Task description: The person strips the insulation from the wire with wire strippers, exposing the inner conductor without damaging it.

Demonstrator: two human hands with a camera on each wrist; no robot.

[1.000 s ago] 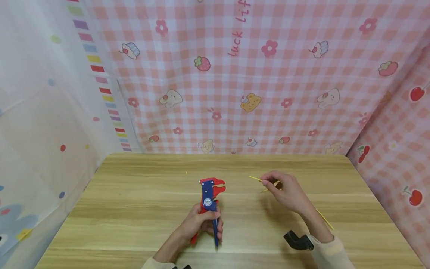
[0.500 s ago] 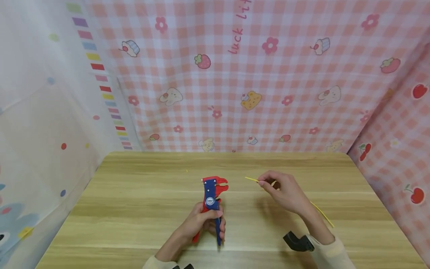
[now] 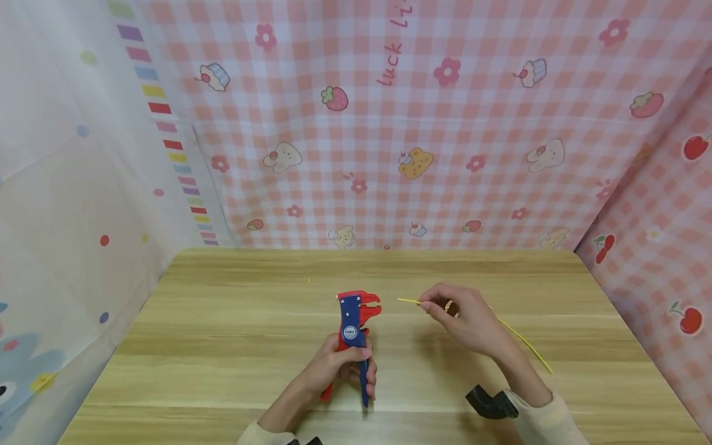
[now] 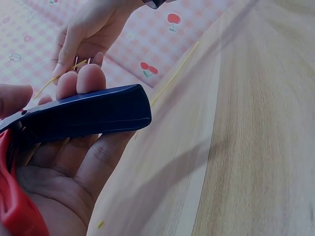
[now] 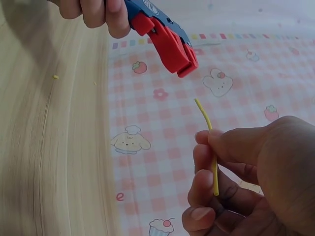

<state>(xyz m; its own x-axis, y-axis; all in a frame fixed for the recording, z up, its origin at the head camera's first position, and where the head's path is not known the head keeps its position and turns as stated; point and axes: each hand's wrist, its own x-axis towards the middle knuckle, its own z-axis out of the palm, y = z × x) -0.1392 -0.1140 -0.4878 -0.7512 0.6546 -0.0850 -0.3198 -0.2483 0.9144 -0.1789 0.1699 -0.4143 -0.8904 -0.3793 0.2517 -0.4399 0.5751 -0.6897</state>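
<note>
My left hand grips the handles of a wire stripper with a blue body and red jaws, its head pointing right. In the left wrist view the fingers curl round the blue handle. My right hand pinches a thin yellow wire between thumb and forefinger. One end of this wire sticks out toward the stripper's jaws, a small gap away from them. In the right wrist view the wire looks short, its other end lying along the curled fingers.
A longer yellow wire lies on the wooden table, partly behind the right forearm. Tiny yellow scraps lie toward the back left. Patterned cloth hangs behind the table and on both sides.
My right hand has moved left with the wire, toward the stripper. My left hand and the stripper have shifted slightly right, so the gap between wire end and jaws is smaller.
</note>
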